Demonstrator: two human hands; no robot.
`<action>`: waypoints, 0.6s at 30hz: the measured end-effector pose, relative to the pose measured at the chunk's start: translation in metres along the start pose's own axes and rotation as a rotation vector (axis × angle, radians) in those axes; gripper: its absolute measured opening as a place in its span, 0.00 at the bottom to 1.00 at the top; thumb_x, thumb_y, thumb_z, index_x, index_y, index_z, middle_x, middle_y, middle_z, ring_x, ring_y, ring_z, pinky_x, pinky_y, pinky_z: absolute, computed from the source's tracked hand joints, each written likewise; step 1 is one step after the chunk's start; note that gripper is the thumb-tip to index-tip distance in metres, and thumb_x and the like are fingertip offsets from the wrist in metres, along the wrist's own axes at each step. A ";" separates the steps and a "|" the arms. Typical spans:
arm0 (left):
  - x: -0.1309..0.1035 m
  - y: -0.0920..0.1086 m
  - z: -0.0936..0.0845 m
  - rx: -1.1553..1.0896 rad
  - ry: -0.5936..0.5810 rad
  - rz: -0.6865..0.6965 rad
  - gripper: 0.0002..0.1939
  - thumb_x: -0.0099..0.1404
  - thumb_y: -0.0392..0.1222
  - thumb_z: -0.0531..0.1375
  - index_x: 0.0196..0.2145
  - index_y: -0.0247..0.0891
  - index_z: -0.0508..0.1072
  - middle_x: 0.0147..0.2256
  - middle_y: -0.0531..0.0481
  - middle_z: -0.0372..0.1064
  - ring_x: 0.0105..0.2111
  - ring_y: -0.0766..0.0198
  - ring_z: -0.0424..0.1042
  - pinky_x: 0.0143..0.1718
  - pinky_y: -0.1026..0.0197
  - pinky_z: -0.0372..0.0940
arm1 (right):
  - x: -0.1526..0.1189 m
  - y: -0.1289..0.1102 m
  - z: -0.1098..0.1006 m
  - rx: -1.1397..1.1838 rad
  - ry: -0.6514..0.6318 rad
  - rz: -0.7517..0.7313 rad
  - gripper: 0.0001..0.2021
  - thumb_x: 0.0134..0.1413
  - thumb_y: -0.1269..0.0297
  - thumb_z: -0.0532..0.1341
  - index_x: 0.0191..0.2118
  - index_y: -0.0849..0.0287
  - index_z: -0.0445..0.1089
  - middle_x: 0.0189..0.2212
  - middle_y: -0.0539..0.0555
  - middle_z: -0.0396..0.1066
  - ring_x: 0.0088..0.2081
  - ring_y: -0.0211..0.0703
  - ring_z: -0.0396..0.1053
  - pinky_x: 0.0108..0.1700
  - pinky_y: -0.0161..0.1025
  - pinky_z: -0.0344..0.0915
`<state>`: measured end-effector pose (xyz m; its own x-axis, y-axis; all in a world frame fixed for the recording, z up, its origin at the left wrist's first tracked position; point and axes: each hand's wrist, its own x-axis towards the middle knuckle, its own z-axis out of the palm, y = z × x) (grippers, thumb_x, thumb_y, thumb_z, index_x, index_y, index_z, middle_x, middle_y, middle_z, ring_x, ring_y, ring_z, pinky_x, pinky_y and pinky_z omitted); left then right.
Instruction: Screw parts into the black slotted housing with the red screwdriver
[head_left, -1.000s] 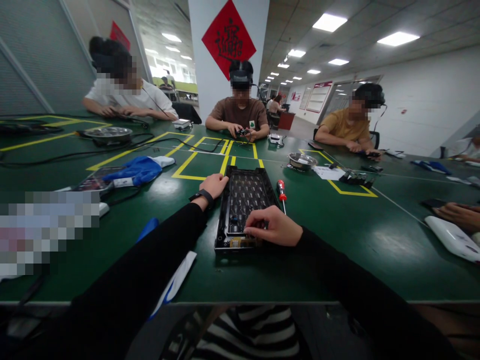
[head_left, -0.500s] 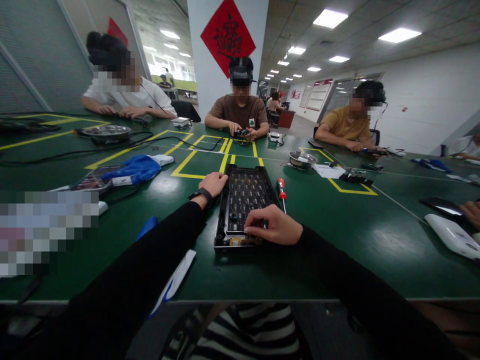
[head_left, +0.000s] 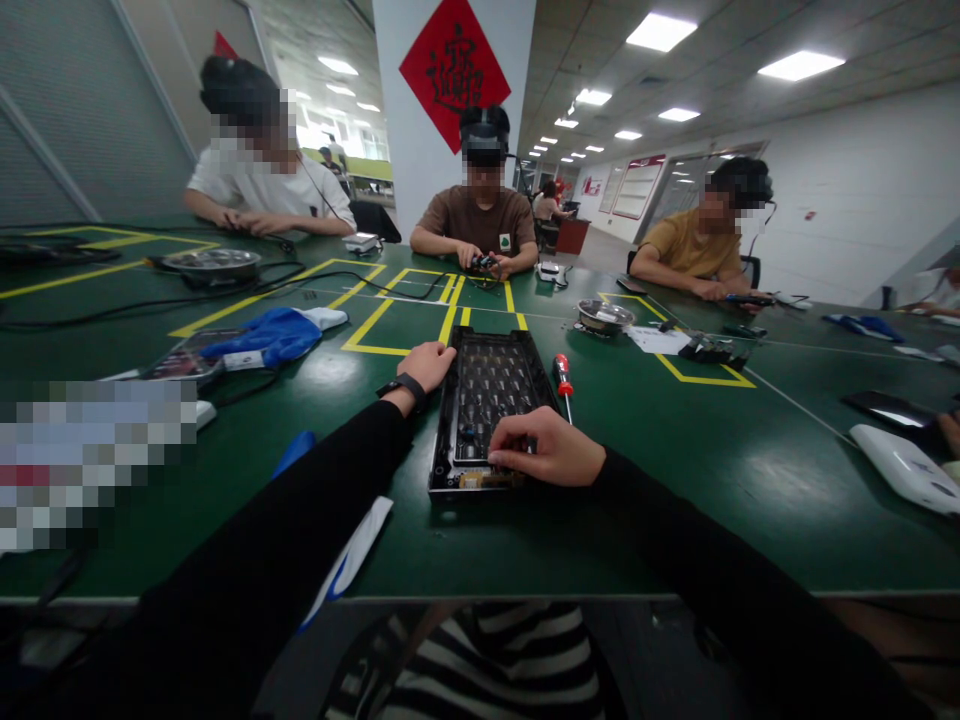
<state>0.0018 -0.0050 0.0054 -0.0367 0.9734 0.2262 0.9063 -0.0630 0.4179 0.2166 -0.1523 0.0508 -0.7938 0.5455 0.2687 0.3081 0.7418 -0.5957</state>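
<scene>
A black rectangular device casing (head_left: 493, 385) lies on the green table, its inside showing rows of small metallic parts and a yellowish circuit board (head_left: 480, 480) at the near end. My left hand (head_left: 426, 368) rests against the casing's upper left side, its fingertips partly hidden by the edge. Over the near right part of the casing, my right hand (head_left: 546, 447) has thumb and fingers pinched together; whatever they hold is too small or hidden to name. A red screwdriver (head_left: 562, 375) lies just right of the casing.
Blue gloves (head_left: 281, 337) lie at the left, beside cables. Metal bowls (head_left: 604, 316) stand farther back. A white device (head_left: 900, 467) is at the right. Three people (head_left: 481, 215) sit across the table, with small parts and paper near the right one.
My hands and the casing have hardly moved. Across the table, the person at the left has shifted slightly to the right.
</scene>
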 end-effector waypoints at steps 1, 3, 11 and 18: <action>0.000 0.000 0.000 0.000 -0.001 -0.003 0.21 0.60 0.50 0.44 0.28 0.38 0.72 0.34 0.43 0.72 0.35 0.59 0.69 0.32 0.64 0.58 | 0.000 0.000 0.000 -0.001 -0.004 0.001 0.10 0.54 0.61 0.56 0.34 0.65 0.68 0.28 0.53 0.70 0.28 0.35 0.66 0.33 0.32 0.62; 0.001 0.000 0.001 0.003 -0.002 -0.008 0.21 0.60 0.50 0.44 0.28 0.38 0.72 0.34 0.44 0.72 0.34 0.59 0.69 0.32 0.64 0.58 | 0.000 0.000 0.000 -0.004 -0.006 0.002 0.11 0.54 0.61 0.56 0.34 0.65 0.68 0.27 0.53 0.70 0.28 0.34 0.66 0.32 0.32 0.62; 0.003 -0.002 0.003 0.014 0.009 0.006 0.21 0.60 0.50 0.44 0.27 0.38 0.71 0.34 0.43 0.72 0.34 0.59 0.68 0.31 0.63 0.57 | 0.000 0.000 0.000 -0.004 -0.008 0.003 0.11 0.54 0.61 0.56 0.34 0.65 0.68 0.27 0.53 0.70 0.28 0.34 0.66 0.32 0.31 0.61; 0.002 -0.002 0.002 0.009 0.002 0.008 0.21 0.60 0.51 0.44 0.27 0.38 0.71 0.34 0.44 0.72 0.34 0.59 0.68 0.32 0.63 0.58 | 0.001 -0.002 -0.001 -0.026 0.014 0.058 0.15 0.56 0.57 0.53 0.34 0.65 0.69 0.26 0.52 0.69 0.27 0.34 0.64 0.31 0.31 0.59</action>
<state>0.0011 -0.0028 0.0033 -0.0306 0.9724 0.2311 0.9104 -0.0683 0.4081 0.2160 -0.1528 0.0529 -0.7668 0.5932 0.2452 0.3671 0.7187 -0.5905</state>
